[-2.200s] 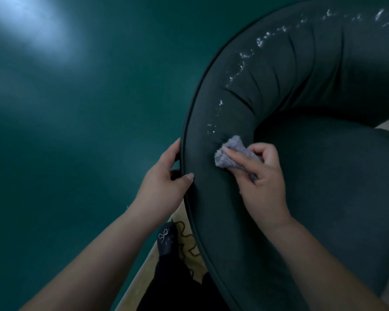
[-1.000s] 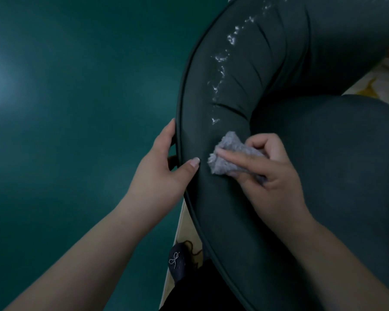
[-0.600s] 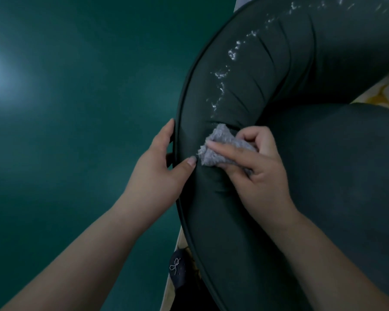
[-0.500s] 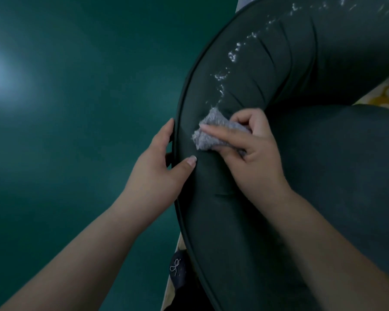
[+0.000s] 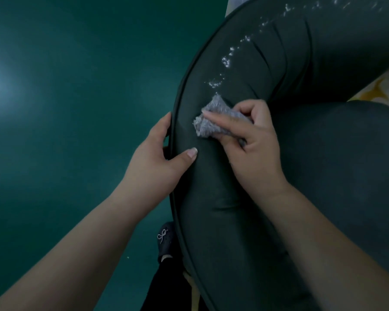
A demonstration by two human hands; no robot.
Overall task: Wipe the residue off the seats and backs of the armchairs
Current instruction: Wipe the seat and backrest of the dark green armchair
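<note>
- Grey cloth (image 5: 213, 118), pinched in my right hand (image 5: 249, 144), has climbed the armchair back (image 5: 211, 198) toward twelve o'clock; white residue (image 5: 226, 61) remains just beyond.
- My left hand (image 5: 160, 160) still grips the rim, thumb over.

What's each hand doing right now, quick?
Left hand: grips the chair back's edge, thumb over the front.
Right hand: holds the cloth, pressing it on the chair back.

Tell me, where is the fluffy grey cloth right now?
The grey cloth is bunched in the right hand, pressed on the armchair's back, just below the white residue.
</note>
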